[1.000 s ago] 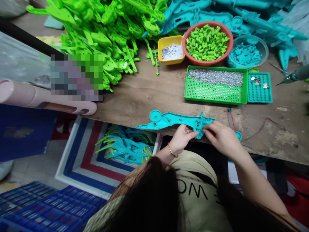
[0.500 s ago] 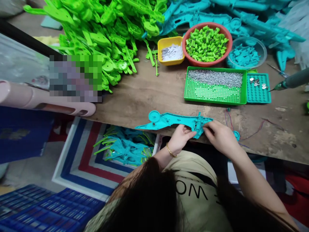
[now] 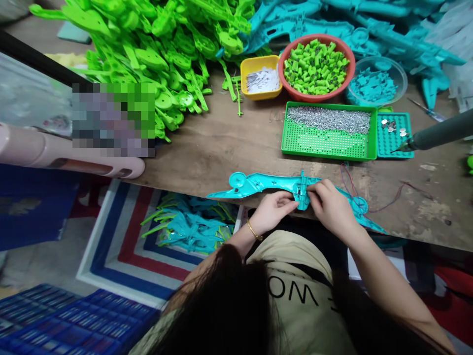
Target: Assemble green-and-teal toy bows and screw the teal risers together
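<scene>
A turquoise plastic bow-shaped shell (image 3: 273, 183), like half of a toy bow, lies along the table's front edge with its ribbed inner side up. My left hand (image 3: 273, 211) grips the lower left of its middle handle part, thumb and fingers together. My right hand (image 3: 328, 203) is closed at the handle's right side, its fingertips pressed against the shell; any small piece between them is hidden. Thin red and blue wires (image 3: 391, 199) trail from near the shell's right arm across the table.
Beyond my hands stand a green tray (image 3: 328, 154) of screws, a turquoise tray (image 3: 404, 123) with metal discs, a red bowl (image 3: 283, 74) of green pieces and a yellow tub (image 3: 244, 79). A hanging screwdriver (image 3: 439, 133) juts in from the right. Green parts (image 3: 162, 54) pile up at left.
The shell has turned slightly, and its right arm now shows beyond my right hand. My right hand has shifted a little left. The hanging screwdriver has swung left over the turquoise tray.
</scene>
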A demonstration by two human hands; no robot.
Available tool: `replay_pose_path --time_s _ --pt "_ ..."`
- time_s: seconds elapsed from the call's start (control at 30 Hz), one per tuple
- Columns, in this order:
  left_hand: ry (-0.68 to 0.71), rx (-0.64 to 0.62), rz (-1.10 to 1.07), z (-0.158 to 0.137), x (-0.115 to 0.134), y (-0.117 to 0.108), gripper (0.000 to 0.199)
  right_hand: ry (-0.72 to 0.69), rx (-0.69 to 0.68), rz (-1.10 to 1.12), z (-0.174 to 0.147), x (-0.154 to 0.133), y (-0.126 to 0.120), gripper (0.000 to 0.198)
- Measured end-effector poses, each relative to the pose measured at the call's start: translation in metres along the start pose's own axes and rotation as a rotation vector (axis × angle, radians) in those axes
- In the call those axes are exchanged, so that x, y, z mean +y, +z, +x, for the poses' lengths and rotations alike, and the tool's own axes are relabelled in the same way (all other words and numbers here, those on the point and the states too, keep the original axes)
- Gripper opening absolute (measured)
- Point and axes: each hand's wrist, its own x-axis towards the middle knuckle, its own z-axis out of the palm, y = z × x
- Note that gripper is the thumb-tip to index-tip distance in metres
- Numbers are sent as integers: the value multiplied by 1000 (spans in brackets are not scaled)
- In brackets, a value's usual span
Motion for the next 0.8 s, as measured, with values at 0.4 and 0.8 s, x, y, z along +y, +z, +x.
replay_pose_path --time_s 0.4,0.8 --pt "501 -11 1259 14 23 -15 28 8 -47 -12 6 3 14 27" --pt "490 7 1083 31 31 -24 9 -39 24 132 6 14 14 24"
